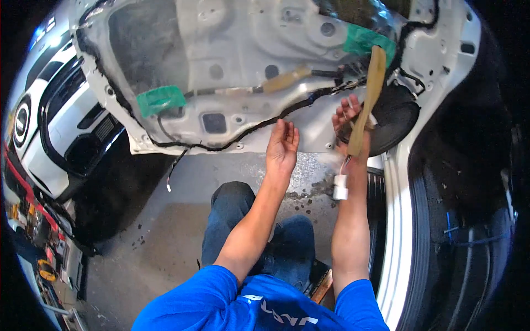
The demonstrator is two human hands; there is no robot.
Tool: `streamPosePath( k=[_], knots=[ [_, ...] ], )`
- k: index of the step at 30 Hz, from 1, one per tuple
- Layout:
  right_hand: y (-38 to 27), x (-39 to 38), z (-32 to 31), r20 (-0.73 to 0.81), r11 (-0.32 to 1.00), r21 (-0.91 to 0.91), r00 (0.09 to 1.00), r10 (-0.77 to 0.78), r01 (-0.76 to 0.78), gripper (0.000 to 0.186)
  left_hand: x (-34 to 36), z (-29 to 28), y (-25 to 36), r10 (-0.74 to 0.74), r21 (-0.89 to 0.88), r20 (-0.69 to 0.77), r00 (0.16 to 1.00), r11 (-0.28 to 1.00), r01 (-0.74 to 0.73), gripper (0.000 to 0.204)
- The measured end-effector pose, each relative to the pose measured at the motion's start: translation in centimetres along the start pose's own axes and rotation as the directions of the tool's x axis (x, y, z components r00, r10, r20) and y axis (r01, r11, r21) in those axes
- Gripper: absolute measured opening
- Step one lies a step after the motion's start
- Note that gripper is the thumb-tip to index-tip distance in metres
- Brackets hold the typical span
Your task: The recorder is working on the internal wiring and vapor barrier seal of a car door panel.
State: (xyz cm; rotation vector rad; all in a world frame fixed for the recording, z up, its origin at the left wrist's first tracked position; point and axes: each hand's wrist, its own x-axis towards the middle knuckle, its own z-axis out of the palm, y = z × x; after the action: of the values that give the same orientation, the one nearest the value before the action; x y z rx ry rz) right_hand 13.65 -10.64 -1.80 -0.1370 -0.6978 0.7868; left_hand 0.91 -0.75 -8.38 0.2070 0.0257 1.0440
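Note:
A car door's bare inner panel [201,52] fills the upper part of the head view, with its trim off. Along its lower edge runs a black sealant bead [251,132]. My left hand [282,146] is palm up, its fingers stretched and slightly curled, with the tips at that bead. Further right, my right hand [348,124] has its fingers apart. In front of its palm and wrist hangs a tan tape-wrapped wiring harness [369,99], ending in a white plug connector [340,187] over my forearm. The harness partly hides the hand; no grip on it shows.
Green tape patches [161,101] stick to the panel. A round black speaker [395,118] sits at its lower right. A thin cable [175,165] dangles below the door. The white door sill [398,220] is on the right; a white car bumper [49,143] stands left.

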Motion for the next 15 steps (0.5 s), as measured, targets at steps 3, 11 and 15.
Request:
streamPosePath(
  k=[3,11,15],
  knots=[
    [3.3,1.8,1.4,-0.159,0.937,-0.349,0.984,-0.080,0.020,0.040,0.4,-1.1,0.7,0.007,-0.023,-0.053,0.999,1.000,-0.008,0.022],
    [5.8,3.5,1.4,-0.306,0.934,-0.305,0.948,0.086,-0.183,0.024,-0.3,-1.4,3.1,0.161,-0.087,-0.218,0.963,0.979,-0.183,0.020],
    [5.9,3.2,1.7,-0.266,0.911,-0.385,0.963,0.046,-0.149,0.025,-0.4,-1.1,3.1,0.213,0.006,-0.310,0.926,0.975,-0.222,0.017]
  ],
)
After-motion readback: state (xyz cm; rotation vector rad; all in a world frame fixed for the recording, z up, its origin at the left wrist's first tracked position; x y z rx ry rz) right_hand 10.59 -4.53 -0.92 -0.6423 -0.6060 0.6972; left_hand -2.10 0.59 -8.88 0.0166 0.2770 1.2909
